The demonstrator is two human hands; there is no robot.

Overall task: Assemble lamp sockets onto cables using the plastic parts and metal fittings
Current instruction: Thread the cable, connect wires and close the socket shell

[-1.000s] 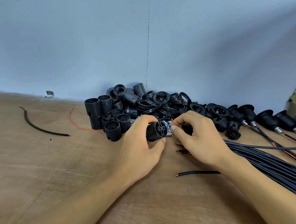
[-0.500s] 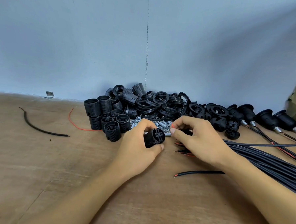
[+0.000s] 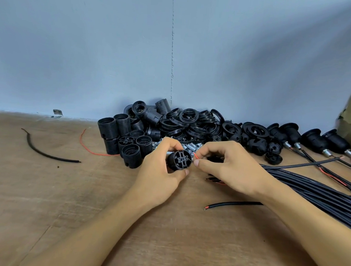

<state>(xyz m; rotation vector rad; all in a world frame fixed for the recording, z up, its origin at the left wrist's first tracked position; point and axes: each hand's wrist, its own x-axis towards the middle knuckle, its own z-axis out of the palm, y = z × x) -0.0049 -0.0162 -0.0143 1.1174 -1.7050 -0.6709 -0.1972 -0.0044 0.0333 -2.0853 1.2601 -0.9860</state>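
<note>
Head view, centre frame: the wiring step is being worked, judging by the pose. A red wire end [image 3: 195,156] is being presented to the terminal face of a black socket body [image 3: 179,160], just in front of the metal fittings [image 3: 190,148]. The socket body is being gripped by the left hand [image 3: 160,172], fingers curled round the barrel. The wire is being pinched tight between thumb and forefinger of the right hand [image 3: 225,168]. Next move, as judged: the tip is being lined up for a terminal hole, so fine aim and a steady barrel are being called for. Cable bundle [image 3: 310,186] is lying at right.
</note>
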